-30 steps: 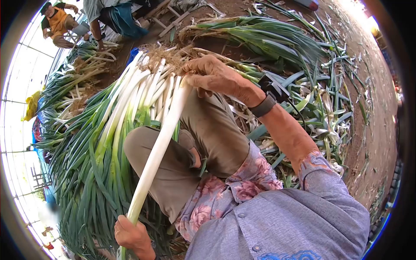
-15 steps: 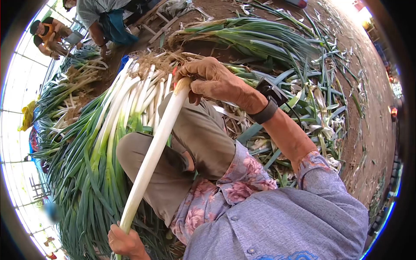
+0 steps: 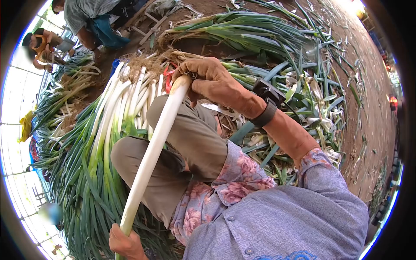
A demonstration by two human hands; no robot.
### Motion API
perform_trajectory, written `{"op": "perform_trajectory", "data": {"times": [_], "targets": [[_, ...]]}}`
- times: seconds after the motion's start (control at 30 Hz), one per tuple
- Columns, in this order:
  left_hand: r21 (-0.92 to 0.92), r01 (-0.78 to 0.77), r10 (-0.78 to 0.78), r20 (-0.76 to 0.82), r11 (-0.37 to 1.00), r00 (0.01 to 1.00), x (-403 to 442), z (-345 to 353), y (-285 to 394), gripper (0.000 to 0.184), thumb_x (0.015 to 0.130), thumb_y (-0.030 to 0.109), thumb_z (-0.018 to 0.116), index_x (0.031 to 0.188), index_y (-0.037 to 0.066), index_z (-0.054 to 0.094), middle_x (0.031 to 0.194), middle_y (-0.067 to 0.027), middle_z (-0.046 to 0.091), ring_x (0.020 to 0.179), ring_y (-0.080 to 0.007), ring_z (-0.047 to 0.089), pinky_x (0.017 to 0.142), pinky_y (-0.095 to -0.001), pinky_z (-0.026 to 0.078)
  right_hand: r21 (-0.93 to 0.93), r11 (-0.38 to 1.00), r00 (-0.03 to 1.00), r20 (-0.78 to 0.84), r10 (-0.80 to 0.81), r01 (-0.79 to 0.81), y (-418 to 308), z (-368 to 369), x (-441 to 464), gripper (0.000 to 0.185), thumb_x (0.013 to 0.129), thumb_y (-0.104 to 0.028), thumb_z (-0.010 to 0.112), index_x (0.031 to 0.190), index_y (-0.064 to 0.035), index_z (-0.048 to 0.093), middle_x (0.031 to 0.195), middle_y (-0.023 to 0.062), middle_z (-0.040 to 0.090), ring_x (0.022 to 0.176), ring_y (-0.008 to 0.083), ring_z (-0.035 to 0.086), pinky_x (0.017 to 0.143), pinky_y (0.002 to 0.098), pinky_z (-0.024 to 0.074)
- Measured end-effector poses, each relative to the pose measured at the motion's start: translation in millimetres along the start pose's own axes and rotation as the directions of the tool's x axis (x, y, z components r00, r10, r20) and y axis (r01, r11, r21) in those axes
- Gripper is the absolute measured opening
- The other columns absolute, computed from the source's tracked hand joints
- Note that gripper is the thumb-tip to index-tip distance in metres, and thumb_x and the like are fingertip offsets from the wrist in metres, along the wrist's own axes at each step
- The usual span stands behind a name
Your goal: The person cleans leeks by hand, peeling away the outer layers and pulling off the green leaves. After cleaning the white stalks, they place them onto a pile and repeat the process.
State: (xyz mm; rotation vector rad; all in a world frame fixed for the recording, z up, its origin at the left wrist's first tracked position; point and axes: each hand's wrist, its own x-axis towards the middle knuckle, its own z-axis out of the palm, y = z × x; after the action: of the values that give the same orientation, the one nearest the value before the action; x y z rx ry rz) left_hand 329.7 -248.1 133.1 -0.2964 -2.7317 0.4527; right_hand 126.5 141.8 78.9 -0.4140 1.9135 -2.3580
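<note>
A single leek is held slantwise between the person's two hands, passing in front of the bent trouser knees. The left hand is at the lower, greener end of the stalk, its fingers wrapped closely around it; the leek continues below that grip to the bottom edge of the view. The right hand is at the upper root end, which shows a yellowish-brown patch; its fingers are bent about the tip with the thumb on the near side, but whether they clamp the stalk cannot be told, contact being partly hidden. A dark band and a small black box are noted at the right wrist. Just beyond the right fingertips, a red strip lies near the tangled roots of a large leek pile. This pile lies to the left of the knees, white ends toward the top, green leaves spread downward. A separate leek bundle lies beyond the right hand, leaves pointing right. Loose leaf scraps cover the bare ground beside the right forearm. At upper left, a person in a checked shirt leans over, with a second person in an orange top farther off; a yellow bag is at the left edge.
</note>
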Motion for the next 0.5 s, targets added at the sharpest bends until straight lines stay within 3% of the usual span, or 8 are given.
{"op": "perform_trajectory", "data": {"times": [0.13,0.23,0.33,0.5], "targets": [[-0.086,0.108,-0.098,0.114,0.990,0.989,0.1,3.3,-1.3,0.030,0.063,0.000,0.067,0.090,0.005,0.053,0.065,-0.0167,0.054,0.059,-0.0413,0.056,0.053,-0.0480,0.042,0.010,1.000,1.000,-0.020,0.009,-0.009,-5.3,-6.6,-6.4,0.027,0.078,0.000,0.046,0.099,0.0060,0.062,0.078,0.0068,0.064,0.065,0.0121,0.064,0.057,0.0255,0.0555],[-0.189,0.160,-0.134,0.144,0.969,0.980,5.1,3.2,3.6,0.028,0.061,0.001,0.066,0.086,0.006,0.053,0.064,-0.0172,0.054,0.059,-0.0421,0.055,0.054,-0.0478,0.042,0.024,0.997,0.993,0.099,0.071,-0.073,-8.4,-19.8,-8.3,0.035,0.077,0.000,0.045,0.108,0.0064,0.060,0.090,0.0092,0.065,0.068,0.0103,0.063,0.062,0.0232,0.0560],[-0.232,0.159,-0.123,0.161,0.960,0.979,6.8,5.1,3.0,0.028,0.060,0.001,0.065,0.086,0.006,0.054,0.064,-0.0177,0.055,0.060,-0.0422,0.056,0.054,-0.0473,0.042,0.138,0.985,0.986,0.145,0.083,-0.103,-5.1,-26.9,-8.8,0.037,0.076,-0.002,0.045,0.110,0.0072,0.059,0.089,0.0109,0.065,0.068,0.0113,0.064,0.064,0.0237,0.0573],[-0.273,0.154,-0.105,0.186,0.950,0.977,7.2,6.5,1.2,0.028,0.060,0.001,0.064,0.086,0.005,0.054,0.064,-0.0180,0.055,0.060,-0.0423,0.056,0.054,-0.0473,0.042,0.002,0.996,0.993,0.076,0.090,-0.090,-8.1,-23.7,-13.4,0.038,0.077,-0.005,0.047,0.110,0.0089,0.058,0.088,0.0116,0.064,0.068,0.0117,0.064,0.062,0.0243,0.0580]]}}
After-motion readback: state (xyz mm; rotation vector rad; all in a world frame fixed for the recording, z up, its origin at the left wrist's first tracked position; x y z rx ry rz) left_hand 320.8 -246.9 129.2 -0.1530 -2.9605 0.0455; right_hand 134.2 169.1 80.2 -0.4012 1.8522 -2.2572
